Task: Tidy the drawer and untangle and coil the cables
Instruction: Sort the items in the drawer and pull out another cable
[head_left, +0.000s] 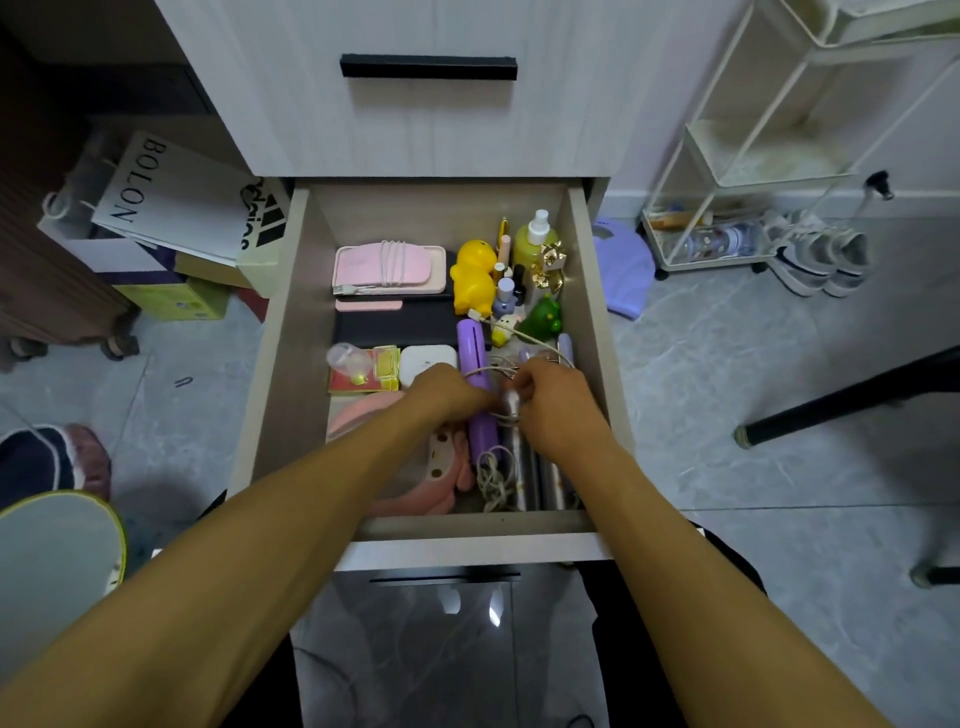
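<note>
**Cable knot sits right between both hands, slack runs off toward 12 and 6**

So the tangled white cable (498, 371) is in the right half of the open drawer (291, 332), draped across the purple tube (475, 374), which lies long-ways from 12 to 6. One strand loops away toward 1 o'clock, up to a small plug near the yellow duck (470, 275). A second messy bundle (493, 475) lies at 6 o'clock from the hands, near the front wall.

Both hands meet over the knot. The right hand (553, 402) has its fingers curled in, pinching the cable, plus what looks like a small silvery connector. The left hand (441, 392) comes in from 9 o'clock with fingers bent onto the same strand, but its fingertips are hidden, so I can't tell how firmly it grips.

My guess: neither hand is nearer, and the loose ends run along the tube's axis, so pulling apart sideways probably tightens things
</note>
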